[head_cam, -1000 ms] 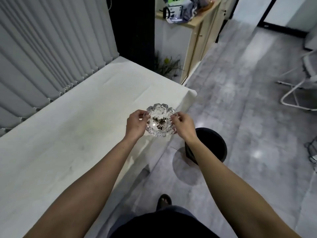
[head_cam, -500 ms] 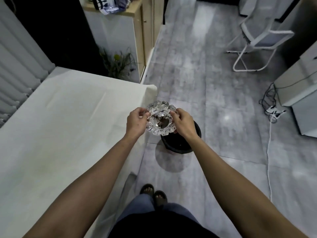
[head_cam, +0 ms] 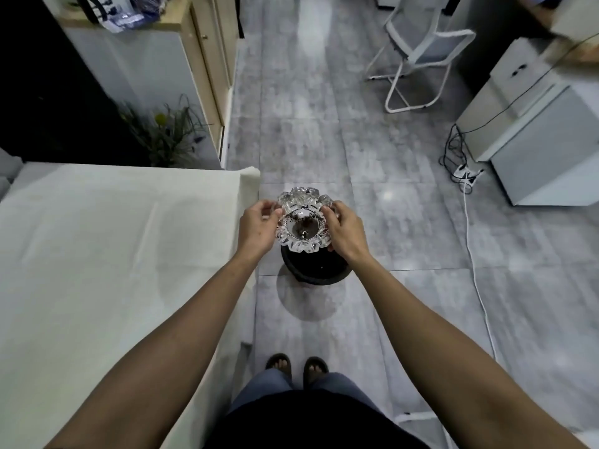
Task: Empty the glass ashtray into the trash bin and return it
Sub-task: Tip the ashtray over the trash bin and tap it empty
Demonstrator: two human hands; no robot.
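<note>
both hands (head_cam: 259, 226) grip ashtray (head_cam: 304, 224) over bin (head_cam: 312, 273), beside table (head_cam: 113, 241).

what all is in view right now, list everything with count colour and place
ashtray: 1, clear glass with dark ash, held above the bin
trash bin: 1, black, on the floor beside the table
table: 1, white cloth, left
cabinet: 1, white and wood, upper left
plant: 1, green, by the cabinet
chair: 1, white, upper right
power strip: 1, white, right floor
left hand: 1, fingers on the ashtray's left rim
right hand: 1, fingers on its right rim
</note>
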